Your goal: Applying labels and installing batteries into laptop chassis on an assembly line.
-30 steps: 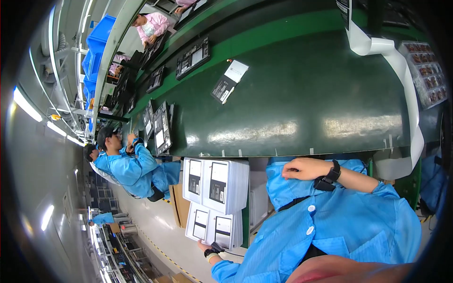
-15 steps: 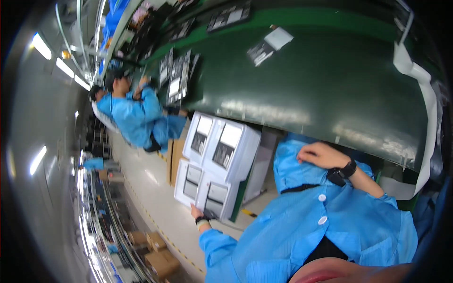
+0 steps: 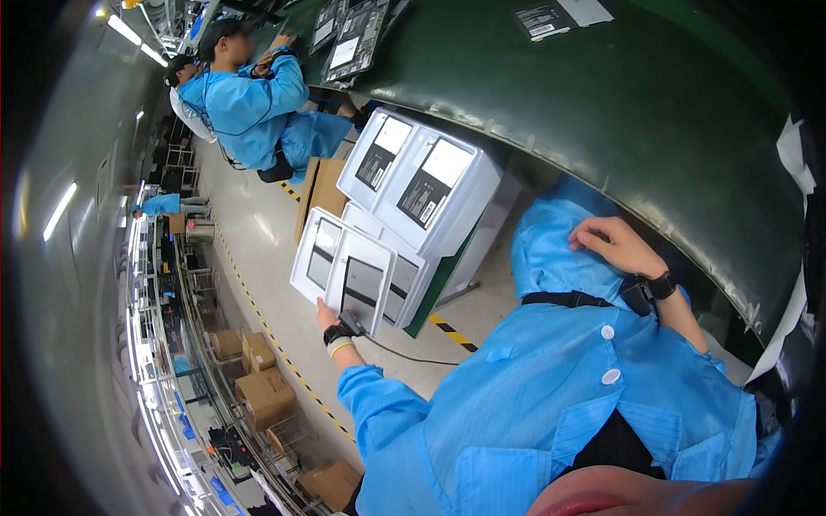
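My left hand [image 3: 330,322], with a black wrist strap, grips the lower corner of a flat white box [image 3: 361,277] with a dark panel on its face. That box tilts out from a low stack of similar white boxes [image 3: 320,251] on the floor. A taller stack of white boxes [image 3: 430,185] stands just behind, against the green conveyor belt [image 3: 654,103]. My right hand [image 3: 609,244], with a black watch at the wrist, rests with loose fingers on my blue-clad knee beside the belt's edge and holds nothing.
A seated co-worker in blue [image 3: 249,95] handles dark flat panels [image 3: 357,39] on the belt at upper left. Brown cardboard [image 3: 320,185] leans behind the white stacks. Cardboard cartons [image 3: 262,396] line the aisle. A yellow-black floor line [image 3: 452,331] and a thin cable [image 3: 404,357] run below the boxes.
The view has swung down and closer to the white stacks. My left hand stays at the low stack, where one flat box now tilts out. My right hand stays on my knee.
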The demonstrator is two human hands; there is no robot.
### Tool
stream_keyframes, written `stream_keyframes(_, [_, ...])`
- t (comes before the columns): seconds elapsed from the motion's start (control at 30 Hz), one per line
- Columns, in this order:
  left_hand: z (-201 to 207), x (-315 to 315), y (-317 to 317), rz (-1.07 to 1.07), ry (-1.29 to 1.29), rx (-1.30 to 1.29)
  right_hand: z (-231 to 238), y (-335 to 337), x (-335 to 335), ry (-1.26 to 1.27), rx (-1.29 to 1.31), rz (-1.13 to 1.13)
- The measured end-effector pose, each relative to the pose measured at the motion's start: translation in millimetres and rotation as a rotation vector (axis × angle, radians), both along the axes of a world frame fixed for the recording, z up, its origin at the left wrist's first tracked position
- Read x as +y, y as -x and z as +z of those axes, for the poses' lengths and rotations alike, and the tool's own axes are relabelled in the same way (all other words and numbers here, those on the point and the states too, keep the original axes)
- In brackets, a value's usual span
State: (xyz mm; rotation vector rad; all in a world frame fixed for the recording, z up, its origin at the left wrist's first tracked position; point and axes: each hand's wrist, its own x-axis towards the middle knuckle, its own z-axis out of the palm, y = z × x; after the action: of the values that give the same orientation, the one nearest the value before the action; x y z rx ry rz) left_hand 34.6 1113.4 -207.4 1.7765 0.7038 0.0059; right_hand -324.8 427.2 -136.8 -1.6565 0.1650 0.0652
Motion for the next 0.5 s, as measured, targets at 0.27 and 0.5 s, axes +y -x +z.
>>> stream_keyframes(0.27, [106.5, -111.4, -18.8, -0.279, 0.055, -0.103, 27.3, -4.5, 9.4, 0.116, -0.095, 0.093])
stream_keyframes(0.5, [192.0, -357.0, -25.4, -0.790, 0.336, -0.099, 78.5, 1.1, -1.3, -0.008, -0.264, -0.024])
